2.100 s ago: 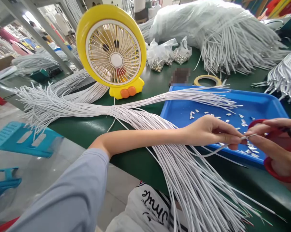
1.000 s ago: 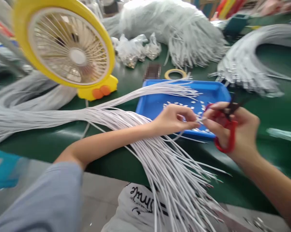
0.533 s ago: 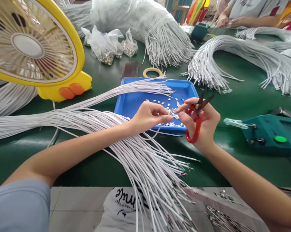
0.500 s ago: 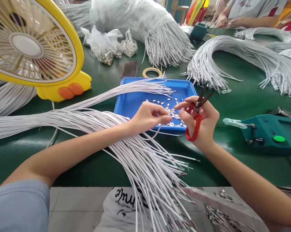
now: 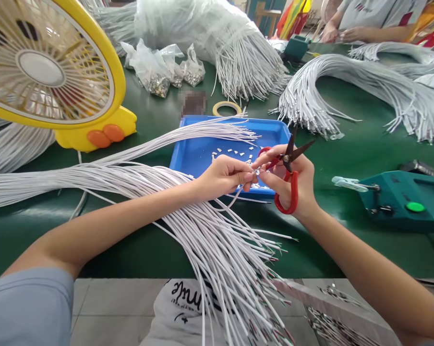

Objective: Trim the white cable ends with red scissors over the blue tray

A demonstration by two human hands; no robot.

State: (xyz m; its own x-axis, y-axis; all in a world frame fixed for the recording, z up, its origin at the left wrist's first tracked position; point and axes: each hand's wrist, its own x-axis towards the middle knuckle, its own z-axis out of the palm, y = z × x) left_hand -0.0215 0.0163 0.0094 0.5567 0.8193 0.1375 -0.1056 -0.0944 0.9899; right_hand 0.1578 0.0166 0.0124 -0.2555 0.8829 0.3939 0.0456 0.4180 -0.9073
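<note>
My left hand (image 5: 235, 177) pinches the end of a white cable (image 5: 235, 201) above the front of a blue tray (image 5: 179, 149). Red-handled scissors (image 5: 292, 192) hang on my right hand (image 5: 298, 180), their dark blades apart and pointing away from the cable. The right thumb and forefinger close in on the cable end beside the left fingertips; the tip itself is mostly hidden. Small white scraps (image 5: 235, 152) lie in the tray. Under my left forearm runs a thick bundle of white cables (image 5: 188, 221), with thin coloured wires showing at their ends. A smaller cable bundle (image 5: 202, 129) rests across the tray.
A yellow fan (image 5: 105, 129) stands at the left. Bags of small metal parts (image 5: 157, 84), a tape roll (image 5: 227, 108) and more cable bundles (image 5: 346, 72) lie behind the tray. At right sits a green machine (image 5: 404, 197). Across the table, another person's hands (image 5: 341, 34) are visible.
My right hand has moved left with the scissors. Its thumb and forefinger, apart from the left hand before, now meet at the cable end. My left hand has barely moved.
</note>
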